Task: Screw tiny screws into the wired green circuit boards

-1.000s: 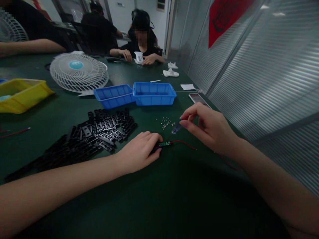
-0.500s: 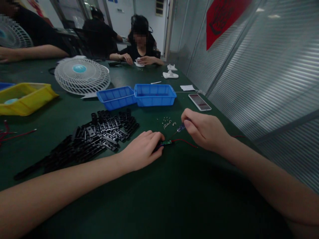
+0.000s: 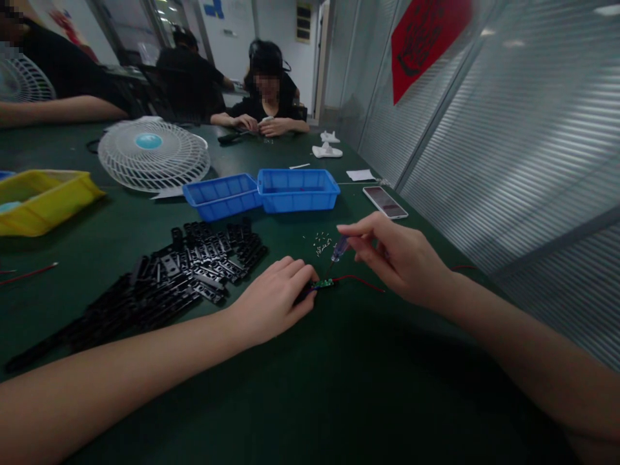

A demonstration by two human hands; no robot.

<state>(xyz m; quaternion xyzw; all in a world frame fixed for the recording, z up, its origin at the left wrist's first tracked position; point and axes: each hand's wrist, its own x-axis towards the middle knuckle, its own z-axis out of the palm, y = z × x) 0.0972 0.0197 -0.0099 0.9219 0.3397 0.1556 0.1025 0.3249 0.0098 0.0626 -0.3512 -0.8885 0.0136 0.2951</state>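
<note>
My left hand (image 3: 278, 298) is closed on a small green circuit board (image 3: 323, 283) set in a black housing, held down on the table. A red wire (image 3: 361, 279) runs from the board's right end. Between the thumb and fingers of my right hand (image 3: 392, 250) is a screwdriver (image 3: 340, 248) with a clear purplish handle. It stands steeply, its tip down at the board; whether it sits on a screw is too small to tell. Small loose screws (image 3: 322, 244) lie just beyond the board. Left of my left hand spreads a pile of black plastic housings (image 3: 194, 268).
Two blue bins (image 3: 299, 200) stand behind the screws, with a phone (image 3: 386, 202) to their right. A white fan grille (image 3: 155, 155) and a yellow bin (image 3: 53, 200) are at the left. Across the table a person (image 3: 266, 97) handles a white part. A partition wall borders the right side.
My right hand has moved left and tipped the screwdriver more upright, bringing its tip to the board. My left hand keeps its hold. The view has shifted slightly.
</note>
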